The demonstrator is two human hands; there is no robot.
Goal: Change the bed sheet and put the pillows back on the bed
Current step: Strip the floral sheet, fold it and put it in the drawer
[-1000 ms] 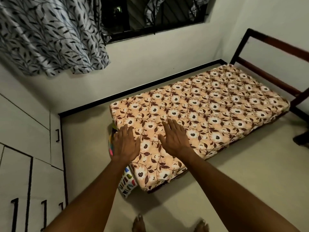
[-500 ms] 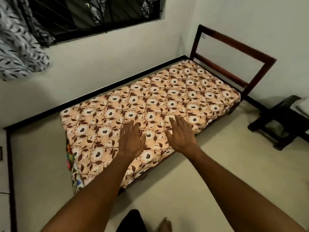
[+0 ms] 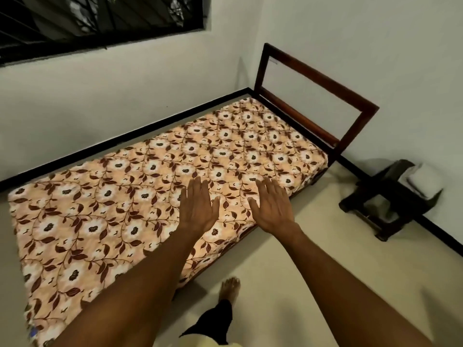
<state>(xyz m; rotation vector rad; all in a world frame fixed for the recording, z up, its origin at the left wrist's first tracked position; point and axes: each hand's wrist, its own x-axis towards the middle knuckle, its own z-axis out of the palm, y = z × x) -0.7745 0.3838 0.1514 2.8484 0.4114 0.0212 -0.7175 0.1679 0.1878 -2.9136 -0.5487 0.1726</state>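
The wooden bed frame (image 3: 316,77) stands in the corner of the room and holds 1 mattress. That mattress is fully wrapped in 1 bed sheet (image 3: 105,206), peach with white flowers and brown leaves. The sheet lies smooth across the top and hangs down over the near side.

Both of my hands are on it, palms down near the near edge. My left hand (image 3: 199,209) is flat with its fingers straight and close together. My right hand (image 3: 271,206) lies just beside it, flat too, with the fingers a little spread. Neither holds anything.

To the right, against the wall and well apart from the bed, 1 low dark stool (image 3: 383,209) carries a pale, soft bundle (image 3: 423,181). It is too blurred for me to tell whether it is pillows.

I count 1 dark window (image 3: 100,18) above the long side of the bed. 1 bare foot (image 3: 229,288) of mine is on the pale floor (image 3: 325,259).
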